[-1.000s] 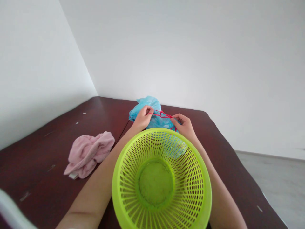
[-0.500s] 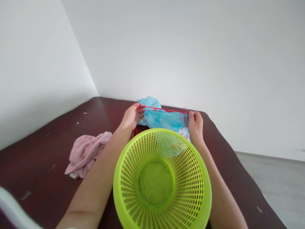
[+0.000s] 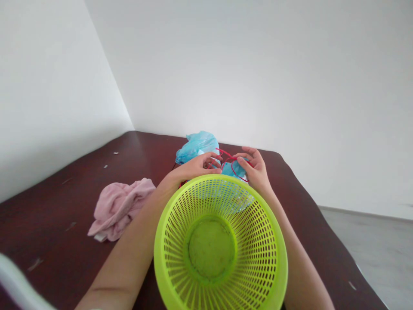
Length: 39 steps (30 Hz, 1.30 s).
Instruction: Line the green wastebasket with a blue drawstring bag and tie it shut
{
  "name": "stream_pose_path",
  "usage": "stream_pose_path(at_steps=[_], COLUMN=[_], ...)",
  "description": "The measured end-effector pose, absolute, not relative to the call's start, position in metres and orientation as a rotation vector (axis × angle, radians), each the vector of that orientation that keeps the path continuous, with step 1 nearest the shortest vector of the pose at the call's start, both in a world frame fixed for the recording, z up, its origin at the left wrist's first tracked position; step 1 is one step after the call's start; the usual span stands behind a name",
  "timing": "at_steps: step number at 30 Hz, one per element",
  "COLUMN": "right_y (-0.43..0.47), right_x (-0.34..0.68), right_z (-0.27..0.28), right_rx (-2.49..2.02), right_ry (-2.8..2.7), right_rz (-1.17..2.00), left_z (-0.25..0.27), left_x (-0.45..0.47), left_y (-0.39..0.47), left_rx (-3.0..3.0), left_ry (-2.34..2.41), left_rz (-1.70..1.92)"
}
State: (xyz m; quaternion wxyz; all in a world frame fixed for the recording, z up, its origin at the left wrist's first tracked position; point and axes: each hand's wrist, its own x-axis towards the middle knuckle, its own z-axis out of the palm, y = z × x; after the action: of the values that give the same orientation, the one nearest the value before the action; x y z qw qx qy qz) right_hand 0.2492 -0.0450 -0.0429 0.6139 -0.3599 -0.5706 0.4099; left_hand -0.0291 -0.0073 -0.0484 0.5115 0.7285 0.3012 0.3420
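My right hand pinches a thin red string between thumb and fingers. One length of the string sticks out to the left, and a loop hangs below the fingers. My left hand is beside it with bent fingers and thumb apart, close to the string's lower strand. Between and below the hands shows part of a blue plastic bag, largely hidden by the basket. In front of my forearms stands a lime-green plastic basket, its rim covering the lower parts of the bag.
Behind my left hand rests another blue plastic bag near the wall. A crumpled pink cloth lies left of my left forearm on the dark red tabletop. White walls border the table at the back and left.
My hands have come closer together; the string, stretched straight between them before, is now slack and looped. The near blue bag, earlier spread between the hands, is bunched lower.
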Motion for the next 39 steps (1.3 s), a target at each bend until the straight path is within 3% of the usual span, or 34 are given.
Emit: stream_pose_path(at_steps=[7,21,29,39], right_y=[-0.043,-0.035,-0.028,-0.039], right_x=[0.249,0.256,0.273,0.26], right_z=[-0.043,-0.051,-0.05,-0.058], right_rx=[-0.719,-0.816,-0.759,-1.159], right_ry=[-1.363,-1.025,-0.749,-1.604], right_rz=[1.059,0.849,0.876,1.033], left_z=[-0.052,-0.02,-0.01,-0.003], left_x=[-0.018,-0.025,-0.039,-0.035], left_y=[-0.001,-0.004,-0.005,-0.017], left_rx=[1.869,1.006,0.915,1.134], left_ry=[0.78,0.599,0.635,0.469], left_rz=[0.935,1.652,1.716,1.621])
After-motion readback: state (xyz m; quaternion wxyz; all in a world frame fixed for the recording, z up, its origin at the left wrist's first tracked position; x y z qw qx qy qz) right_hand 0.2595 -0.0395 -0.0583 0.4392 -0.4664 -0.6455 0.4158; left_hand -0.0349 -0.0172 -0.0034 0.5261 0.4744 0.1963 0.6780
